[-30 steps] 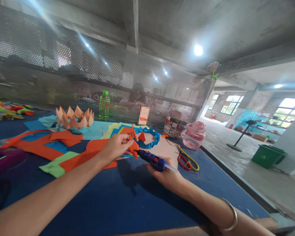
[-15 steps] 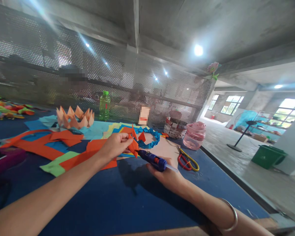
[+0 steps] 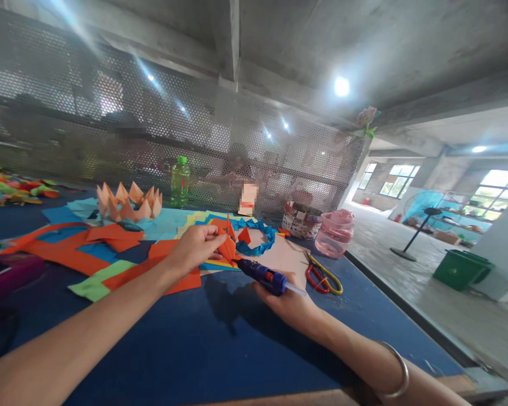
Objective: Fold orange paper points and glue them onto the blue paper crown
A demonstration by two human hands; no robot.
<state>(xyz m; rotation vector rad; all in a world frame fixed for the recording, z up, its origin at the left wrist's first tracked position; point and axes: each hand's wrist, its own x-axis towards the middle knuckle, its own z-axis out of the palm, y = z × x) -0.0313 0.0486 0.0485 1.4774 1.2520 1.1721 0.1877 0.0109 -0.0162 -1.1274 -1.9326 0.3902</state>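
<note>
Pinched in my left hand (image 3: 201,245) is a folded orange paper piece (image 3: 227,248), held above the sheets. My right hand (image 3: 290,299) grips a blue hot glue gun (image 3: 262,276) with a clear glue stick (image 3: 295,289) poking out of its back. The gun's nozzle points left and meets the lower edge of the orange piece. Just behind lie a blue folded paper ring (image 3: 262,246) and a small orange paper triangle (image 3: 244,235). Red and yellow-handled scissors (image 3: 325,277) rest to the right of my right hand.
At the left, orange paper sheets (image 3: 59,248) and a peach paper crown (image 3: 129,206) lie near a green bottle (image 3: 180,183). A woven basket (image 3: 301,220) and a pink jar (image 3: 334,234) stand at the table's (image 3: 173,349) right edge, before a perforated screen (image 3: 211,141).
My left hand and the orange paper piece have shifted slightly left along the nozzle. The glue gun and my right hand stay nearly still.
</note>
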